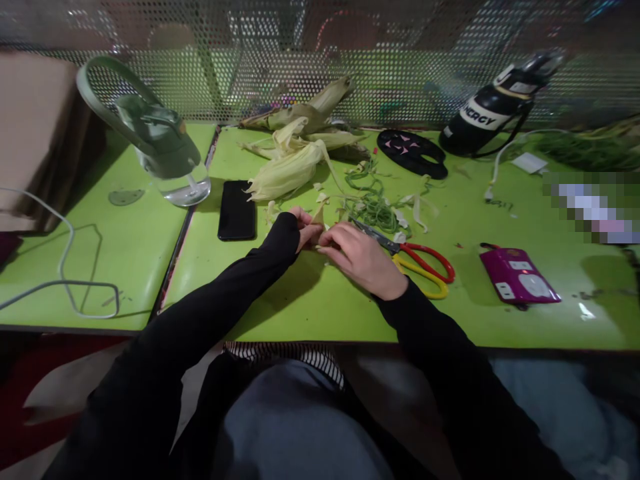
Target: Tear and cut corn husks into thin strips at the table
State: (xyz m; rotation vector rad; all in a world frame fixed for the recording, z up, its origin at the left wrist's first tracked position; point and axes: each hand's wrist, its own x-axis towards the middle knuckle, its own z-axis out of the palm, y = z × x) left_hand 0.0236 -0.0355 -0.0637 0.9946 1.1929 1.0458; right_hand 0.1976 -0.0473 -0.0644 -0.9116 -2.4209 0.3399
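Note:
My left hand (306, 227) and my right hand (361, 257) meet at the middle of the green table (300, 307). Both pinch a small pale piece of corn husk (319, 215) between their fingers. Black sleeves cover both arms to the wrists. Just right of my right hand lie scissors (417, 260) with red and yellow handles. Behind the hands sits a pile of corn husks (295, 150) with green strips and scraps (373, 203) beside it.
A black phone (236, 210) lies left of the hands. A green fan (155, 137) stands on the left table with a white cable (65, 267). A purple power strip (517, 275), a black disc (413, 152) and a black bottle (493, 110) lie right. Perforated metal mesh (400, 60) closes the back.

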